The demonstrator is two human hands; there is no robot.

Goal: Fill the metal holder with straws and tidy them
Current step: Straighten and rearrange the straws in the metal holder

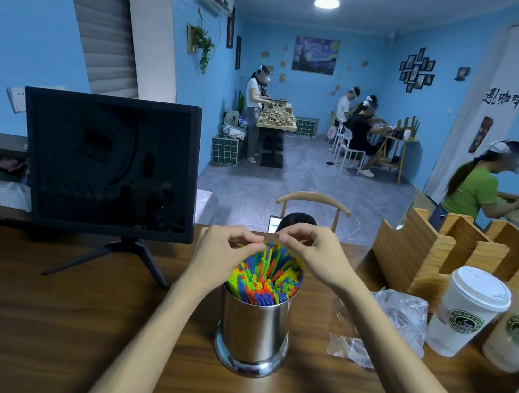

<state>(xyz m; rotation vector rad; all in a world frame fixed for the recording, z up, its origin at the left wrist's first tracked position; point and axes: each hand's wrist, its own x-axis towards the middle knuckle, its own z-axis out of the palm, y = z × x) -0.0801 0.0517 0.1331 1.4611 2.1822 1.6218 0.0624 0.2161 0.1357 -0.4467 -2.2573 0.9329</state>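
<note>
Steel gleams at the middle of a dark wooden counter (31,313), where the metal holder (253,330) stands upright and packed to the rim with straws (264,279) in green, blue, orange and yellow. Both of the person's hands work at the far side of the bundle: the left hand (226,248) has its fingers curled and appears to pinch the tips of the tallest straws, and the right hand (312,249) does the same just beside it, fingertips almost meeting over the top. Filling looks finished, to judge by the crowded mouth; tidying is the step in hand. Done well, it likely means a light pinch, since thin plastic kinks if squeezed, and pressing the proud tips down evenly until they sit level with their neighbours. Steadying the holder would help, as a tall narrow can may rock when pushed from one side. Crumpled clear plastic wrapping (399,313) lies on the counter just right of the holder, with lidded paper cups (466,311) and a wooden organiser (424,254) farther right, and a dark monitor (108,163) on its stand to the left
</note>
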